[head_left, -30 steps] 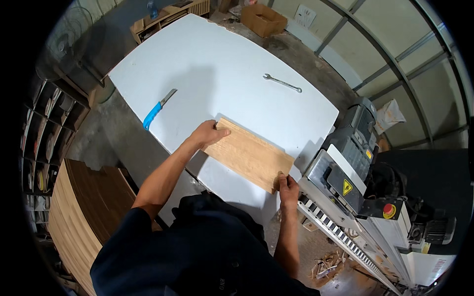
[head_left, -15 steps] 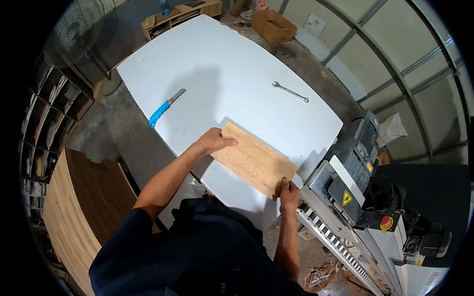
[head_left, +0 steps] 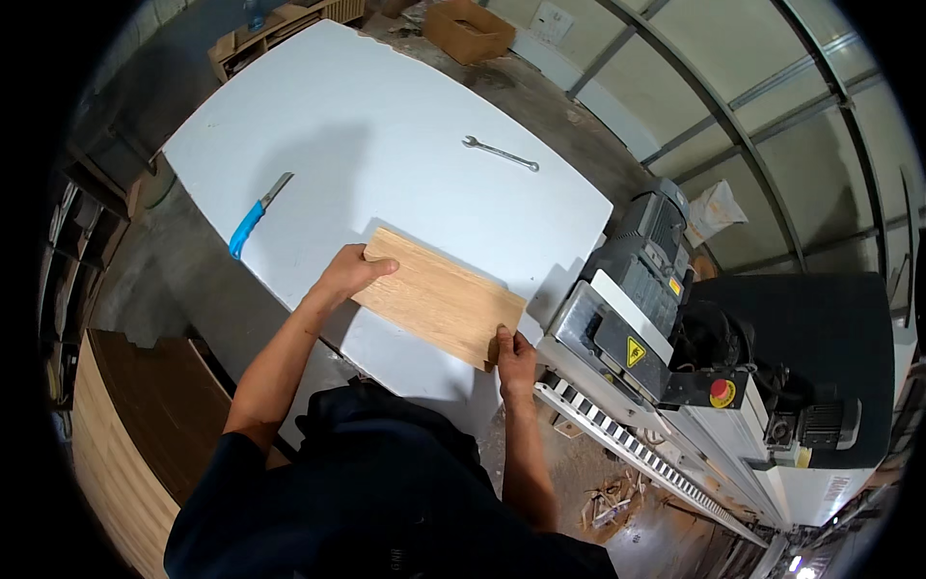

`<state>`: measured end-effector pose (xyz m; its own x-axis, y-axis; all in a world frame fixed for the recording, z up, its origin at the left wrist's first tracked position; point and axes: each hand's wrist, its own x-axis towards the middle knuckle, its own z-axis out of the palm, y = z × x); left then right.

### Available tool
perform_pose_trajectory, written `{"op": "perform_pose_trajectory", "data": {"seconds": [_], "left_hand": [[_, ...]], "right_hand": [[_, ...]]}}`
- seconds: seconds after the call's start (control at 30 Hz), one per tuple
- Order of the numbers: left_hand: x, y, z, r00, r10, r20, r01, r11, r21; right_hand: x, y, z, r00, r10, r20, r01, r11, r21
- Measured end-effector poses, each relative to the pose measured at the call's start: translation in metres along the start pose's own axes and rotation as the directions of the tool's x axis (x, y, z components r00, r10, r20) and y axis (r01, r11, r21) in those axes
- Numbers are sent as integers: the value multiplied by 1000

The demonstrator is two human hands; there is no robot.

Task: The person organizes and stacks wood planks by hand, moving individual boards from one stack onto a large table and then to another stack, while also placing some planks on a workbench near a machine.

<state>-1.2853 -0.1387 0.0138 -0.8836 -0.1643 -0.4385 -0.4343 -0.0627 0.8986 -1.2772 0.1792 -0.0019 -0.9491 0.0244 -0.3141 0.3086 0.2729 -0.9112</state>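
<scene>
A light wooden board (head_left: pixel 439 299) is held slantwise above the near part of the white table (head_left: pixel 318 87). At its left end my left hand (head_left: pixel 354 272) grips it, thumb on the upper face. My right hand (head_left: pixel 515 359) is closed on its lower right corner, thumb on top; the fingers beneath the board are hidden. To the left on the table lies a knife (head_left: pixel 258 217) with a blue handle and a short metal blade. A steel combination wrench (head_left: pixel 501 152) rests farther off, toward the table's right side. Neither tool is touched.
Close on my right stands a machine with a grey motor (head_left: pixel 644 232), a red stop button (head_left: pixel 721 392) and a long toothed rail (head_left: pixel 627 439). Wood scraps (head_left: pixel 610 504) litter the floor beside it. At left are stacked panels (head_left: pixel 121 434) and shelving (head_left: pixel 82 227); a cardboard box (head_left: pixel 470 31) sits behind the table.
The view has turned to the right, so the table and tools appear farther left. Both hands keep hold of the board, and its upper face is tipped slightly more into view.
</scene>
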Motion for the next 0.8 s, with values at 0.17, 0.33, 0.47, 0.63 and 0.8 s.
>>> {"op": "perform_pose_trajectory", "data": {"seconds": [0.17,0.33,0.47,0.63,0.8], "left_hand": [[-5,9,1,1000,-29,-8,29,999,24],[-8,14,1,999,-36,-35,40,994,101],[-5,7,-2,1000,5,-6,-5,1000,19],[-5,10,0,1000,-3,16,3,1000,-1],[-3,4,-3,999,26,36,-24,998,-56]], "right_hand": [[1,4,1,999,29,13,-30,998,50],[2,4,3,1000,-6,-18,6,1000,28],[8,23,4,989,-132,-72,131,991,-30],[11,29,1,995,-94,-37,94,996,7],[3,11,2,997,-72,-36,71,997,-2]]}}
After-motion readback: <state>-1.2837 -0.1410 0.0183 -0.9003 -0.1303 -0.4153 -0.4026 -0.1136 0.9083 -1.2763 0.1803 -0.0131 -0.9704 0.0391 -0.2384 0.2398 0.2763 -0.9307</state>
